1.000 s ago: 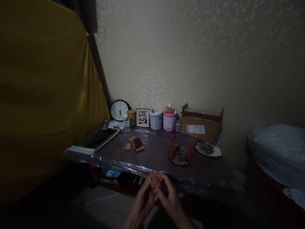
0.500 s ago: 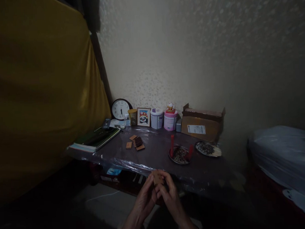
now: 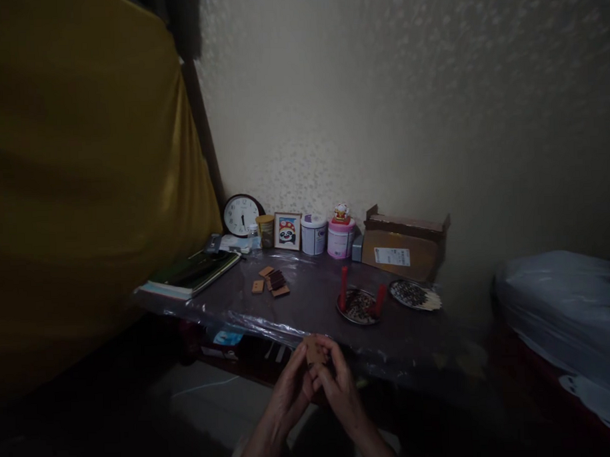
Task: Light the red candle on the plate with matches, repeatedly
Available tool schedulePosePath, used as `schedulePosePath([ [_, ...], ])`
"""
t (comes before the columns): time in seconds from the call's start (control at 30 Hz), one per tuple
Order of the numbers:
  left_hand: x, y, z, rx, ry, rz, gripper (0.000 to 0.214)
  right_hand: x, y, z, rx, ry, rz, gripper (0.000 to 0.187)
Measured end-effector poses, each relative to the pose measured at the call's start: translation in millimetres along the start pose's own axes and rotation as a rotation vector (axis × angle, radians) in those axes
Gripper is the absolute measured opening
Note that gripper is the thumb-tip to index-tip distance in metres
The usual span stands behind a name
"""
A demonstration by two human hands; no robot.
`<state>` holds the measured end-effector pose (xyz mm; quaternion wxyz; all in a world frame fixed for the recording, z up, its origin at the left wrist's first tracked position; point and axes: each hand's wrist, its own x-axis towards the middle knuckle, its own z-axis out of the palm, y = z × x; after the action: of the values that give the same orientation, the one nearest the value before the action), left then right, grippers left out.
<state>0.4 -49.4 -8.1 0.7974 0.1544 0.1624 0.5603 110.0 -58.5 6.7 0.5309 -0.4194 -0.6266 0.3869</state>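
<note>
In front of the table's near edge, my left hand (image 3: 291, 387) and my right hand (image 3: 340, 388) are closed together on a small brown cardboard box (image 3: 315, 351), which looks like a matchbox. Left fingertips press its left side, while the right fingers and thumb grip its right side and lower end. Dark spots mark the face turned up. Beyond the hands, several similar brown pieces (image 3: 258, 287), some with dark strips, lie in a loose pile. A round metal plate (image 3: 358, 322) nearby holds red candles (image 3: 344, 290) and dark burnt bits.
A second plate (image 3: 414, 307) carries light sticks with dark ends. Along the wall stand a clock (image 3: 242, 216), a framed panda picture (image 3: 288, 232), two tubs (image 3: 314, 236) and a cardboard box (image 3: 403, 248). Books (image 3: 187, 279) lie at the left. Clear plastic covers the table (image 3: 298, 315).
The view has shifted very slightly. Both hands keep hold of the small box, with its face a little more visible between the fingers. The things on the table stay put.
</note>
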Motion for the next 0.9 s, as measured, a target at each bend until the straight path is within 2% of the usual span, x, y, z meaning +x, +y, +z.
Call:
schedulePosePath([
  [0.73, 1.3, -4.7, -3.7, 0.002, -0.010, 0.002, 0.025, -0.7, 1.4, 1.6, 0.036, 0.008, 0.063, 0.035],
  [0.9, 1.2, -0.6, -5.7, 0.013, -0.004, 0.006, 0.026, 5.0, 3.2, -7.2, 0.119, -0.084, 0.043, 0.041],
])
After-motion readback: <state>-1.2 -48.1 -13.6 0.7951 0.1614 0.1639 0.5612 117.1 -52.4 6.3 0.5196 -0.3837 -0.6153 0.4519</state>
